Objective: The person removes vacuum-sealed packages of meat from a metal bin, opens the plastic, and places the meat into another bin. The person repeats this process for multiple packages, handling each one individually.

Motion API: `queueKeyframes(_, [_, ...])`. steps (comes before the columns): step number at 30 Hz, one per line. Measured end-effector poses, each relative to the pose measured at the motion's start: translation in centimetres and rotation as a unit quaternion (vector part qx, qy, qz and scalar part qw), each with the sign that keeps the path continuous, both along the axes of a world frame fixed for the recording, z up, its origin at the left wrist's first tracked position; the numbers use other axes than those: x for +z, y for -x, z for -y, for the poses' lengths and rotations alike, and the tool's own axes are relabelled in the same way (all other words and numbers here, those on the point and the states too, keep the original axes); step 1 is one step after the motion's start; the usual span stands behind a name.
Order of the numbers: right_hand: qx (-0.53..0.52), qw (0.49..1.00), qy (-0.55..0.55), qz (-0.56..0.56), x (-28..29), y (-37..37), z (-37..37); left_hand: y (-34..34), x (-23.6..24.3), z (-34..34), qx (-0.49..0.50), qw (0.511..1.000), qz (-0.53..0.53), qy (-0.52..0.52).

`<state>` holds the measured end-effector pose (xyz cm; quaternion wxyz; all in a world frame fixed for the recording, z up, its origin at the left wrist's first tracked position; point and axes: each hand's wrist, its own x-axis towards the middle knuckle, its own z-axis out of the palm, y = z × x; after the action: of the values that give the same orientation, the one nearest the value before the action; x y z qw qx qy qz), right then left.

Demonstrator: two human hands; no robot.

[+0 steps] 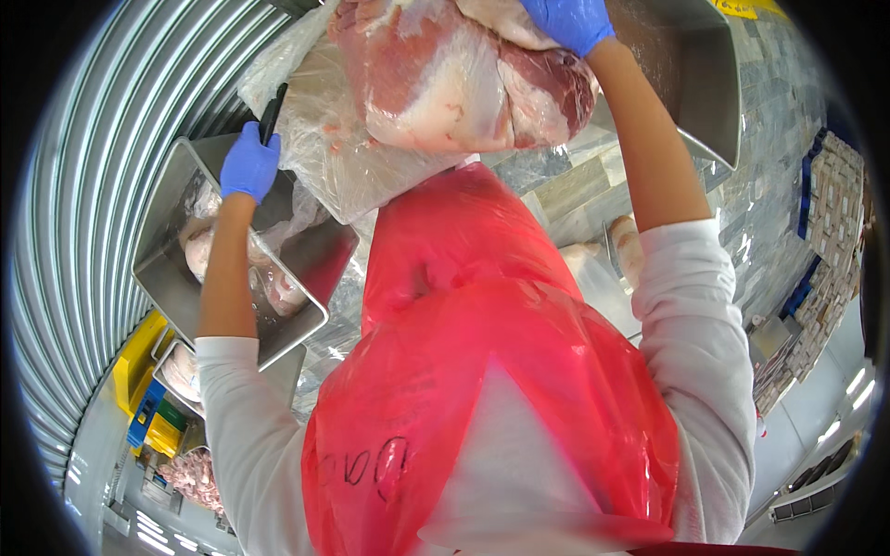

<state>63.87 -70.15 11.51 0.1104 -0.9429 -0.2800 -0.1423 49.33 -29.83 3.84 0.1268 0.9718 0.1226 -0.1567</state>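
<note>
Your left hand [248,165], in a blue glove, was closed around a dark handle [272,113], probably a knife's, though the blade was hidden behind the clear plastic wrap [315,139]. That hand sat at the left edge of the wrap, just above the far rim of a steel tray [167,278]. Your right hand [570,20], also gloved in blue, was pressed onto the top of the large cut of raw meat [445,83] at the far centre of the view; its fingers ran out of the picture at the top edge, so I cannot tell whether you gripped the meat or only rested your palm on it.

The meat itself, red with broad patches of white fat, lay on the crumpled plastic wrap, between your two hands and just beyond your red plastic apron [482,389]. The wrap spread out beneath and to the left of the cut, reaching as far as your left hand.

To the left, the steel tray held paler pieces of meat [199,246], and a second steel tray [176,371] with more meat sat partly beneath it, nearer to you. A yellow and blue object [148,408] stood just left of that lower tray. To the right of the big cut, a large steel container [705,83] stood tilted, touching or just behind your right forearm. Pale meat [630,246] showed beside your right sleeve. Stacked cartons [834,195] stood at the far right.
</note>
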Motion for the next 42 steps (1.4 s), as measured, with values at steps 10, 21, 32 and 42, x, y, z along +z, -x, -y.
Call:
queueKeyframes(10, [-0.036,0.998,-0.011,-0.042,-1.2,-2.5,0.7,-0.7,8.1,-0.4,0.235,0.897,-0.106,0.36])
queueKeyframes(21, [-0.053,0.988,-0.105,-0.102,-0.1,-2.0,0.5,8.8,22.1,2.3,0.149,0.931,-0.011,0.334])
queueKeyframes(32, [0.005,0.971,-0.183,-0.151,-0.8,-3.0,1.0,6.6,24.6,13.1,-0.233,0.966,0.112,0.01])
queueKeyframes(42, [-0.006,0.974,-0.142,-0.176,-2.4,-3.8,1.6,5.3,22.4,13.7,-0.294,0.944,0.121,-0.093])
